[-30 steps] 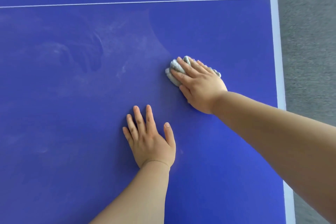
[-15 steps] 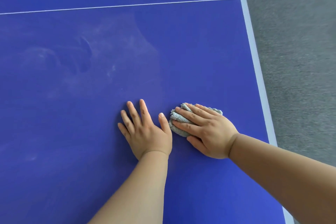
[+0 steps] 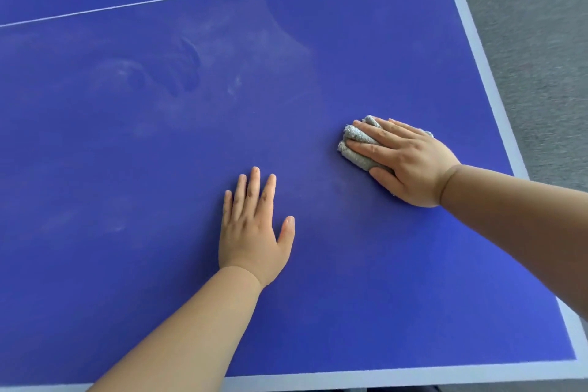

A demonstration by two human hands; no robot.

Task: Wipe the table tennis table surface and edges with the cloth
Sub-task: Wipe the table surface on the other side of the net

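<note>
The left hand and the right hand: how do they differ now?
The left hand lies bare on the table; the right hand presses the cloth. The left hand points forward; the right hand points left. Both lie flat, palm down.

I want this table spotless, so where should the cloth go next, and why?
Probably sweep the right hand and its grey cloth leftward and away, beyond the left hand resting flat, into the hazy dust smears on the blue table; the surface around the cloth looks cleaner.
</note>
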